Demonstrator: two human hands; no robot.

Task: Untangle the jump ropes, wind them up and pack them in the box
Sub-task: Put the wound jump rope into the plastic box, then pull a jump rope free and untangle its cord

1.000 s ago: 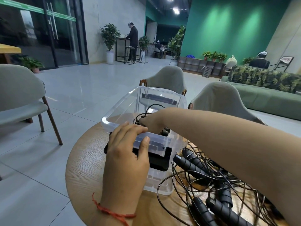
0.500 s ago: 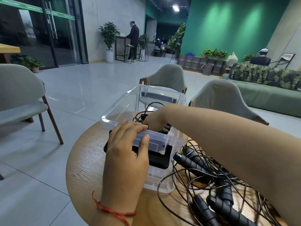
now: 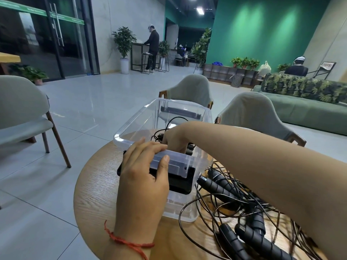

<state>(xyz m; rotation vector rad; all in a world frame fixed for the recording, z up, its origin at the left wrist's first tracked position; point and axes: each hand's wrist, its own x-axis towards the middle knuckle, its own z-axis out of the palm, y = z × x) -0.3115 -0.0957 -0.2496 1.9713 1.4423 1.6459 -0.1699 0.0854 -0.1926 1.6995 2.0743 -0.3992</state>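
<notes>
Bare forearms [image 3: 262, 166], 1 red string bracelet [image 3: 129, 243] behind left grip [image 3: 142, 186]

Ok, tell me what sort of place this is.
Probably an office lobby or shared lounge: tall glass entrance doors, a long green sofa, and a high counter beside a potted plant on an open tiled floor.
</notes>
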